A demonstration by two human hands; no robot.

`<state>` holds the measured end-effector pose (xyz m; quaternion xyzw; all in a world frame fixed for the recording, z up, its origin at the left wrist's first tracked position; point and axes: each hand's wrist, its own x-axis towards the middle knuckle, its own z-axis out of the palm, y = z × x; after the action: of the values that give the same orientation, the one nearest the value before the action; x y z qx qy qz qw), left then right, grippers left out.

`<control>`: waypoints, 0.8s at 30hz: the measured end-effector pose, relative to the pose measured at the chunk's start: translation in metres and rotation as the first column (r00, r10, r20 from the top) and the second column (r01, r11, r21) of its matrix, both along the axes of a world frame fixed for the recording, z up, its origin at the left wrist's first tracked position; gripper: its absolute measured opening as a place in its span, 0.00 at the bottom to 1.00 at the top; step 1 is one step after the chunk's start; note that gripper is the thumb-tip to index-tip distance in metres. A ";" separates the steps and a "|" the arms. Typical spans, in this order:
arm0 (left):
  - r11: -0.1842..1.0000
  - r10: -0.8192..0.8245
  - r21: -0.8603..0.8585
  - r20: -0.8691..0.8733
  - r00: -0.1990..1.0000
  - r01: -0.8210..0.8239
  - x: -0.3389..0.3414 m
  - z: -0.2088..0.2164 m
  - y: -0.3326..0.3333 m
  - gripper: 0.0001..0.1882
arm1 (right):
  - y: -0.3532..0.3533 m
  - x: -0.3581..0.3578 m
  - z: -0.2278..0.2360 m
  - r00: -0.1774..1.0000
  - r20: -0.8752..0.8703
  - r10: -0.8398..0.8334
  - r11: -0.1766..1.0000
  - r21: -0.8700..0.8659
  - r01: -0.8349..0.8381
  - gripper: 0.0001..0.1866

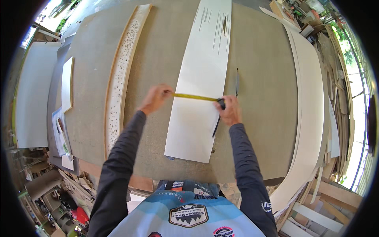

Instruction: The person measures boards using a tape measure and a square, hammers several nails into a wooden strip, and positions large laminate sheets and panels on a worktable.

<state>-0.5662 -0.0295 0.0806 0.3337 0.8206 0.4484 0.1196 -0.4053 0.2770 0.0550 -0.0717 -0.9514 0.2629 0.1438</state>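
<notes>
Tape stretched across a white board

A person's two hands hold a yellow tape [195, 96] straight across a white board [197, 73] on a brown counter [264, 79]. The board runs from close to the counter's near edge up to its far edge. The left hand [157, 96], slightly blurred, appears to pinch the tape's end at the board's left side; the right hand [230, 110] grips the dark case [221, 103] at its right side. A speckled strip [122, 71] lies toward the counter's left edge.

The tape spans the full width, so measuring looks under way. Dark streaks [215, 27] show near the far edge; no mark is visible beside the tape, so any marking there seems undone.
</notes>
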 end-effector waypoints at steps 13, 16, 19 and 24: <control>0.744 0.063 -0.575 -0.447 0.892 -0.340 -0.104 -0.007 -0.126 0.03 | 0.136 0.016 -0.006 0.938 0.119 -0.327 0.910 0.308 0.278 0.09; 0.733 0.083 -0.579 -0.444 0.892 -0.357 -0.106 -0.008 -0.119 0.03 | 0.136 0.012 -0.008 0.927 0.087 -0.364 0.895 0.310 0.322 0.07; 0.728 0.096 -0.583 -0.435 0.895 -0.361 -0.106 -0.009 -0.117 0.03 | 0.134 0.009 -0.010 0.924 0.084 -0.372 0.895 0.296 0.334 0.06; 0.738 0.107 -0.558 -0.457 0.883 -0.378 -0.103 -0.010 -0.118 0.06 | 0.131 0.005 -0.013 0.919 0.057 -0.389 0.891 0.279 0.360 0.06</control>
<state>-0.6693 -0.1475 0.0709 0.2447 0.9662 0.0808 -0.0044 -0.4003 0.4082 0.0416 -0.2488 -0.9524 0.0974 0.1466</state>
